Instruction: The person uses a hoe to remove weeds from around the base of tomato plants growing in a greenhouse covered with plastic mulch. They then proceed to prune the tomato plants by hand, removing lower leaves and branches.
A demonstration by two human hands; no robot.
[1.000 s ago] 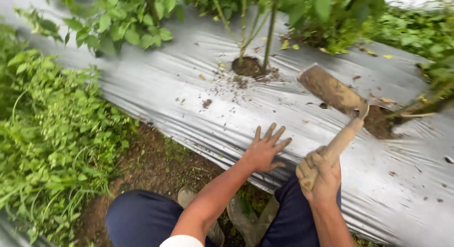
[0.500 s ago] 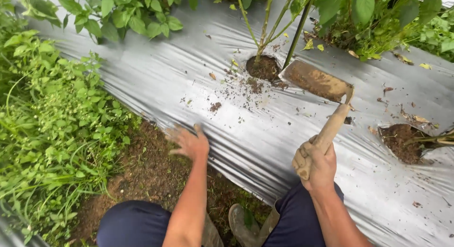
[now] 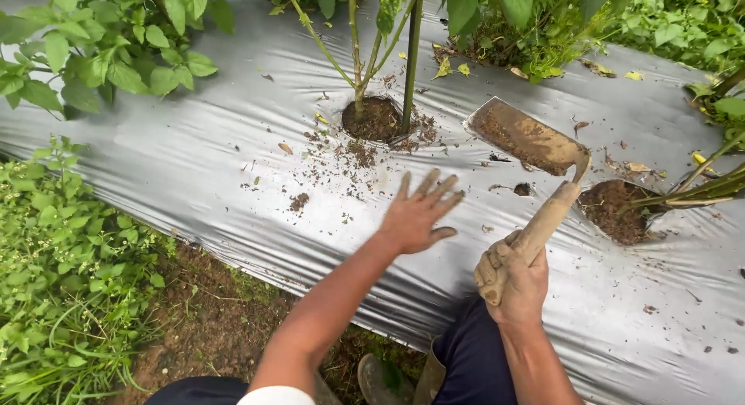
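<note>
A wide sheet of silver-grey plastic mulch [image 3: 194,172] covers the raised bed, with green weeds [image 3: 70,281] along its near edge. Two round planting holes are cut through it: one around the thin green plant stems [image 3: 365,71], ringed by scattered soil crumbs [image 3: 341,153], and one at the right, dark with bare earth [image 3: 617,211]. The crumbs are not yet cleared, so tidying looks only partly done. The right hand [image 3: 512,277] has its fingers clamped on the wooden handle of a soil-caked short hoe [image 3: 535,149], blade resting on the plastic between the holes. The left hand [image 3: 419,211] hovers over the sheet, fingers spread apart
</note>
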